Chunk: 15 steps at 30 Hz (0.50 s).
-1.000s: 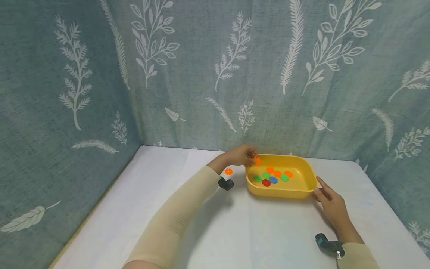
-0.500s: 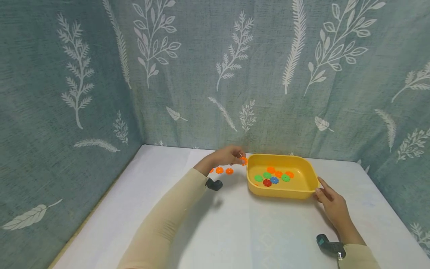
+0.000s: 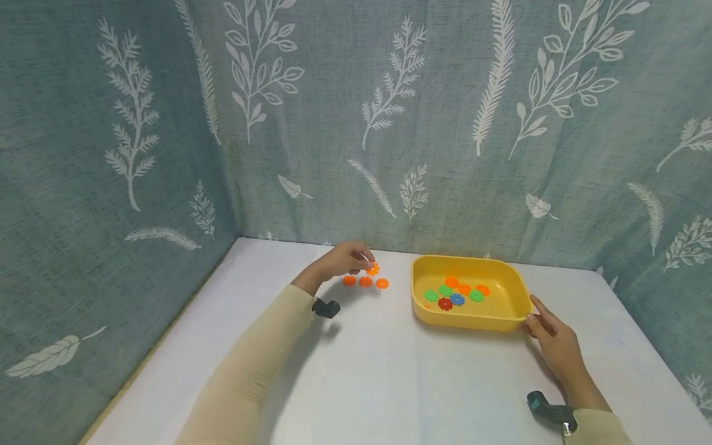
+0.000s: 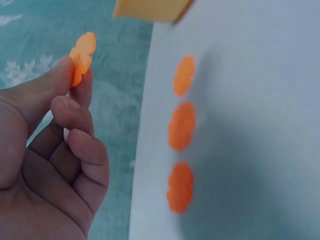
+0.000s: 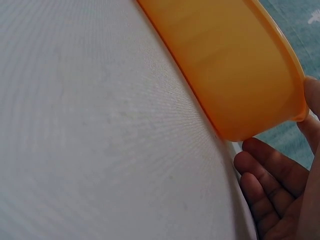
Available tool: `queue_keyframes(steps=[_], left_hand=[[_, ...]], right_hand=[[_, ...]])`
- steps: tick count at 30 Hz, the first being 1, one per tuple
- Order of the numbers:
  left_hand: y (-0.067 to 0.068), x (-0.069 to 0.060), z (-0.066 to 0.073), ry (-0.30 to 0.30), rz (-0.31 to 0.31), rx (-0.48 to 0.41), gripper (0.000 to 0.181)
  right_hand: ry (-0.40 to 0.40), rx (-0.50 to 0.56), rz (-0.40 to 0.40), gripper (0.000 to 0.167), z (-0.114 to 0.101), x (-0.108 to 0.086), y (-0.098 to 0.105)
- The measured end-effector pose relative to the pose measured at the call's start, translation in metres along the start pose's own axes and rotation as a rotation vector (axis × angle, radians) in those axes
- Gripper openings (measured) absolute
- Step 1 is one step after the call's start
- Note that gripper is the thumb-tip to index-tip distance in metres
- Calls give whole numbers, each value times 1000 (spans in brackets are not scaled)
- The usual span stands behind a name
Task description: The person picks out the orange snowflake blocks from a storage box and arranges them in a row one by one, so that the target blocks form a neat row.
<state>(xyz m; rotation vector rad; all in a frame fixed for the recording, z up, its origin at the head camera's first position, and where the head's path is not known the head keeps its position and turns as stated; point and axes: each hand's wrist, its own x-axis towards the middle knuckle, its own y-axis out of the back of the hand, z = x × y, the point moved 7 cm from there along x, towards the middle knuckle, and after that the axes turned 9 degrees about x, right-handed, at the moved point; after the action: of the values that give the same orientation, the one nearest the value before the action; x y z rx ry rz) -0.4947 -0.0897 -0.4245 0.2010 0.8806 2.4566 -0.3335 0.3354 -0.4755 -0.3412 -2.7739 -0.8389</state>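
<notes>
Between thumb and forefinger, my left hand (image 3: 340, 261) pinches an orange flower-shaped disc (image 3: 372, 269), held above the table; the left wrist view shows this disc (image 4: 82, 57) tilted on edge. Three like orange discs lie in a row just below it: a left one (image 3: 348, 280), a middle one (image 3: 365, 282) and a right one (image 3: 382, 283). My right hand (image 3: 558, 346) grips the near right corner of a yellow plastic tray (image 3: 467, 322), its thumb and forefinger at the rim (image 5: 300, 112). Inside lie several discs, among them a red one (image 3: 445, 304) and a blue one (image 3: 457, 300).
The white-covered table (image 3: 361, 383) runs back to a green leaf-patterned curtain (image 3: 334, 123). More curtain hangs at the left and right sides. Several green and orange discs, such as a green disc (image 3: 476, 296), are spread over the tray's floor.
My left hand has carried the orange disc leftward, out from over the tray to above the row, uncovering the discs there. My right hand keeps its place at the tray corner.
</notes>
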Motion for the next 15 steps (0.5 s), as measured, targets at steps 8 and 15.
queue_keyframes(steps=[8, 15], left_hand=[[17, -9, -27, 70, 13, 4, 15], [30, -22, -48, 115, 19, 65, 18]], right_hand=[[-43, -25, -2, 56, -1, 0, 3], [-40, -20, -6, 57, 2, -1, 0]])
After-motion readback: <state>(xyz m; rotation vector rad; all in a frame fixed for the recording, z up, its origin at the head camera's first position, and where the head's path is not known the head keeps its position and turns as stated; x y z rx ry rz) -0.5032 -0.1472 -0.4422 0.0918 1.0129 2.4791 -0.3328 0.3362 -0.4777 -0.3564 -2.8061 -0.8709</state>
